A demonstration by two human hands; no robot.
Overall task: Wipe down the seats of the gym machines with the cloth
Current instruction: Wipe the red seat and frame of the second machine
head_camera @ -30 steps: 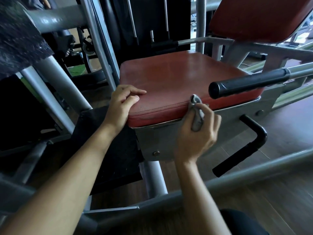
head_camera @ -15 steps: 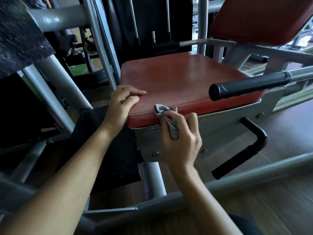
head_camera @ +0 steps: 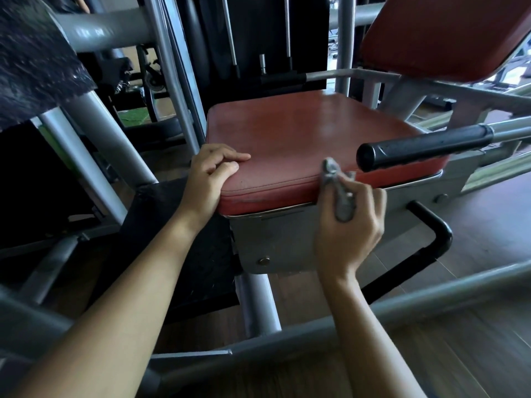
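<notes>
A worn red padded seat of a gym machine fills the middle of the view. My left hand rests on the seat's front left corner, fingers curled over the edge. A small grey cloth is bunched in my right hand, which presses it against the seat's front edge, right of centre. The cloth's top pokes above my fingers onto the seat's rim. A red backrest pad stands at the upper right.
A black-gripped handle bar juts over the seat's right front, just right of the cloth. A bent black lever sticks out below the seat. Grey frame tubes cross in front; a black roller pad hangs upper left. Wooden floor lies at the right.
My right hand slid the cloth left along the seat's front edge, then back to the right near the black handle. My left hand stayed on the corner.
</notes>
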